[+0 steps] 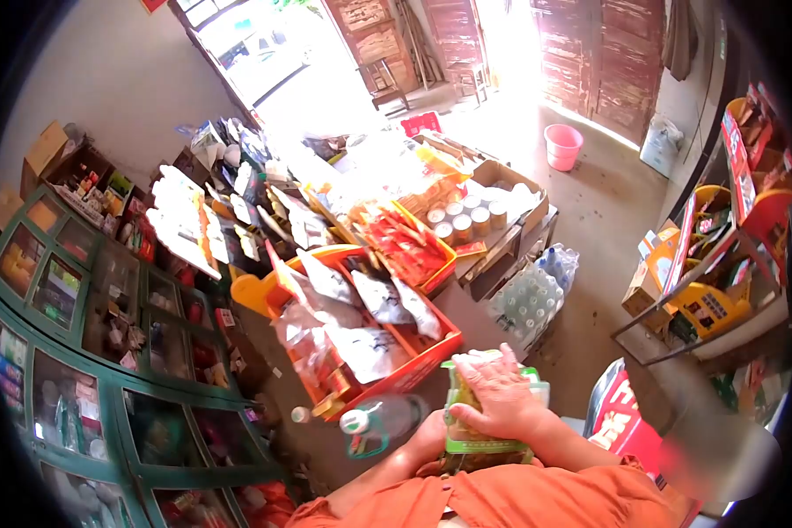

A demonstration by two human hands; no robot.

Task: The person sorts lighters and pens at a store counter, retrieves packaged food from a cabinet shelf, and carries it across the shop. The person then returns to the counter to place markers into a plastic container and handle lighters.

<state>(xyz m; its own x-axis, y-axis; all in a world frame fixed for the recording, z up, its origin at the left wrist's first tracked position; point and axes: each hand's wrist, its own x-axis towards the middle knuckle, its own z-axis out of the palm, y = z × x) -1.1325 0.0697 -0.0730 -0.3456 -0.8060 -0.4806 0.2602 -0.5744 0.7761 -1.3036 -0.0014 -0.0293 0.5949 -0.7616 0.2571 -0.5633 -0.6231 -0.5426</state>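
Green-and-clear food packets [488, 447] are stacked close in front of my orange-clad body. My right hand [499, 393] lies on top of them, fingers stretched out and pressed flat across the upper packet. At their left side is my left hand [431, 437], its fingers mostly hidden behind the packets as it holds them. Just left of that hand stands a large clear plastic bottle [387, 422] with a white cap and green handle. A red printed bag [623, 418] is to the right of my right forearm.
An orange crate [405, 374] of silvery bags stands ahead, with a yellow-edged crate of red packets [400, 242] behind it. Wrapped bottles [528, 304] sit on the floor. Green glass-fronted cabinets [106, 387] line the left; a snack rack [708, 290] stands right. A pink bucket [563, 147] is near the door.
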